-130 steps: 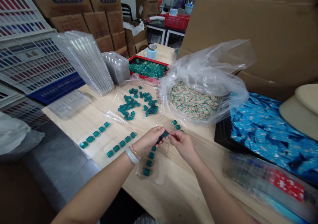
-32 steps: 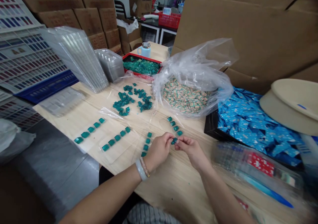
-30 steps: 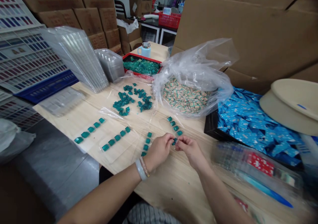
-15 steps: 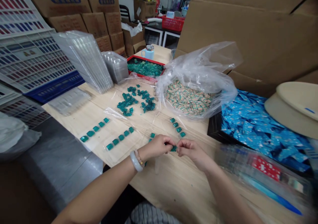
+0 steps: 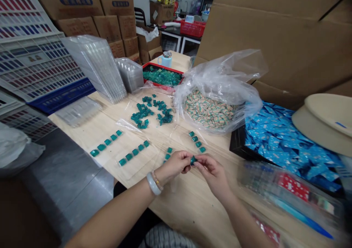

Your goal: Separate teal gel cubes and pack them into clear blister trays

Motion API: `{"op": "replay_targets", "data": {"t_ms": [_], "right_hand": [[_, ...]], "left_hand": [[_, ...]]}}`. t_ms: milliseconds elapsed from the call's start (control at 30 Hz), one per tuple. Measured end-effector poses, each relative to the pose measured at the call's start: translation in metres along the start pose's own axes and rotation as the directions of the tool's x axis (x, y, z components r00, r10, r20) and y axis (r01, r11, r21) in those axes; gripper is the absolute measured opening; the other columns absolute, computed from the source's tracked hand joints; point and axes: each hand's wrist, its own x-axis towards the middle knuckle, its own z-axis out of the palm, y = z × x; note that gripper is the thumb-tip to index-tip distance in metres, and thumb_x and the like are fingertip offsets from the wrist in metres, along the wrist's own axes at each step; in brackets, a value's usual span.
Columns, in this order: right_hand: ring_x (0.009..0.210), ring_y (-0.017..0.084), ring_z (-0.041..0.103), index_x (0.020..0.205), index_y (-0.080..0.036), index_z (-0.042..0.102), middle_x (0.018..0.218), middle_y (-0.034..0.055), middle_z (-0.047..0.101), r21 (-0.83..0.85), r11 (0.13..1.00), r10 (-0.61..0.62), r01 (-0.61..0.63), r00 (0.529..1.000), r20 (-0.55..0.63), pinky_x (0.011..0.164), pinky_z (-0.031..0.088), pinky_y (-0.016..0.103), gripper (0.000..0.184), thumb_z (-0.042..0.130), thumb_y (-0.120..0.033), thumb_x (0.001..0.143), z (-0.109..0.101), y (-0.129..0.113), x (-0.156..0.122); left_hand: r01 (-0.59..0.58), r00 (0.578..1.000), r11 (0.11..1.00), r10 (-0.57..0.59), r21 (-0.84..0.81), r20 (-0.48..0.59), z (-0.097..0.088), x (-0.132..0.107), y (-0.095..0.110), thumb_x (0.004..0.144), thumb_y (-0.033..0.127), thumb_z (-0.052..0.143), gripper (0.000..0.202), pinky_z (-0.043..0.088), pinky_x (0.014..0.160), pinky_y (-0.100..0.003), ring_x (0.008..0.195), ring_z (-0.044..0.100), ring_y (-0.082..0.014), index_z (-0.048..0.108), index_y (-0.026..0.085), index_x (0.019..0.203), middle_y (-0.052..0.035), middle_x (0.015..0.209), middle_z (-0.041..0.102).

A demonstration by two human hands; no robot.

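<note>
Over the near part of the table, my left hand (image 5: 178, 163) and my right hand (image 5: 215, 172) meet with their fingertips closed on one small glossy green piece (image 5: 193, 160). Its kind is not clear; it looks like a translucent square block. Partly hidden behind my left hand lies a short row of the same green pieces (image 5: 169, 150). Another row (image 5: 195, 139) slants away beyond my right hand. Two more rows, one nearer (image 5: 135, 152) and one farther left (image 5: 101, 147), lie on the left of the table. Farther back is a loose heap of green pieces (image 5: 143, 110).
A clear plastic bag (image 5: 220, 72) of small printed packets stands behind. At right are a black box (image 5: 238, 145) of blue packets and clear packages (image 5: 264, 182). Stacked clear trays (image 5: 93, 68) stand back left, near a red-rimmed tray (image 5: 162, 83) of green pieces.
The green piece between my fingertips has turned and shows more of itself. My right hand has shifted slightly, its fingers reaching further over the piece. The view has moved a little.
</note>
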Motion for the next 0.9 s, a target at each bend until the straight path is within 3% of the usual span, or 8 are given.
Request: {"op": "replay_targets", "data": {"t_ms": [200, 300, 367, 433, 533, 667, 767, 900], "right_hand": [[0.075, 0.016, 0.055, 0.086, -0.020, 0.058, 0.079, 0.0042, 0.057, -0.099, 0.994, -0.054, 0.044, 0.993, -0.102, 0.068, 0.044, 0.030, 0.014, 0.055, -0.028, 0.076, 0.003, -0.002, -0.010], [0.072, 0.016, 0.055, 0.085, -0.019, 0.056, 0.076, 0.0041, 0.059, -0.052, 0.997, 0.040, -0.048, 0.989, -0.145, 0.067, 0.044, 0.030, 0.016, 0.055, -0.031, 0.074, -0.002, 0.003, -0.015], [0.068, 0.016, 0.055, 0.082, -0.018, 0.055, 0.073, 0.0040, 0.060, -0.013, 0.990, 0.133, -0.140, 0.961, -0.244, 0.064, 0.044, 0.030, 0.019, 0.057, -0.034, 0.072, -0.012, 0.012, -0.014], [0.064, 0.016, 0.054, 0.078, -0.018, 0.056, 0.070, 0.0041, 0.060, -0.081, 0.971, 0.182, -0.224, 0.918, -0.353, 0.061, 0.043, 0.030, 0.023, 0.058, -0.038, 0.069, -0.027, 0.024, -0.008], [0.062, 0.018, 0.053, 0.076, -0.016, 0.059, 0.069, 0.0053, 0.059, -0.386, 0.884, 0.123, -0.262, 0.929, -0.348, 0.061, 0.042, 0.032, 0.021, 0.055, -0.036, 0.070, -0.045, 0.041, 0.007], [0.067, 0.018, 0.053, 0.073, -0.017, 0.062, 0.072, 0.0065, 0.058, -0.676, 0.728, 0.039, -0.112, 0.992, -0.123, 0.064, 0.041, 0.031, 0.016, 0.048, -0.024, 0.073, -0.047, 0.053, 0.028], [0.072, 0.019, 0.053, 0.073, -0.017, 0.062, 0.078, 0.0078, 0.057, -0.724, 0.689, 0.034, -0.024, 0.999, -0.001, 0.066, 0.041, 0.031, 0.019, 0.043, -0.019, 0.075, -0.042, 0.061, 0.034], [0.079, 0.020, 0.053, 0.075, -0.017, 0.060, 0.081, 0.0082, 0.057, -0.726, 0.688, -0.011, -0.001, 1.000, -0.012, 0.072, 0.042, 0.034, 0.018, 0.042, -0.018, 0.075, -0.040, 0.072, 0.030]], "left_hand": [[-0.109, 0.994, 0.988, 0.109, 0.108, 0.005, 0.015, 0.008, -0.017, 0.076, 0.042, 0.043, 0.033, 0.022, 0.041, -0.019, 0.040, 0.030, -0.0043, 0.043, 0.015, 0.057, 0.0061, 0.043, 0.036], [-0.101, 0.995, 0.971, 0.094, 0.216, 0.045, 0.016, 0.008, -0.015, 0.078, 0.040, 0.040, 0.032, 0.025, 0.042, -0.019, 0.042, 0.032, -0.0048, 0.042, 0.015, 0.057, 0.0054, 0.047, 0.037], [-0.049, 0.996, 0.954, 0.024, 0.295, 0.088, 0.002, 0.010, -0.002, 0.077, 0.039, 0.040, 0.028, 0.028, 0.043, -0.018, 0.045, 0.037, -0.0053, 0.048, 0.014, 0.067, 0.0039, 0.054, 0.044], [-0.036, 0.999, 0.914, 0.026, 0.404, 0.031, -0.028, 0.016, 0.019, 0.077, 0.038, 0.041, 0.027, 0.035, 0.048, -0.019, 0.054, 0.045, -0.0071, 0.051, 0.014, 0.085, 0.0006, 0.069, 0.053], [-0.098, 0.922, 0.691, 0.334, 0.717, -0.196, -0.086, 0.034, 0.049, 0.079, 0.036, 0.040, 0.035, 0.042, 0.071, -0.027, 0.079, 0.052, -0.0143, 0.050, 0.012, 0.101, -0.0067, 0.091, 0.056], [0.070, 0.842, 0.308, 0.491, 0.949, -0.221, -0.128, 0.049, 0.057, 0.072, 0.037, 0.053, 0.050, 0.025, 0.096, -0.045, 0.116, 0.033, -0.0291, 0.046, 0.012, 0.115, -0.0148, 0.122, 0.043], [0.038, 0.832, 0.198, 0.537, 0.979, -0.141, -0.112, 0.038, 0.039, 0.073, 0.034, 0.054, 0.053, 0.018, 0.100, -0.047, 0.123, 0.023, -0.0299, 0.041, 0.015, 0.120, -0.0142, 0.131, 0.033], [-0.244, 0.863, 0.211, 0.492, 0.947, 0.113, -0.059, 0.013, 0.008, 0.076, 0.029, 0.052, 0.044, 0.026, 0.099, -0.040, 0.119, 0.031, -0.0235, 0.044, 0.016, 0.117, -0.0124, 0.127, 0.039]]}}
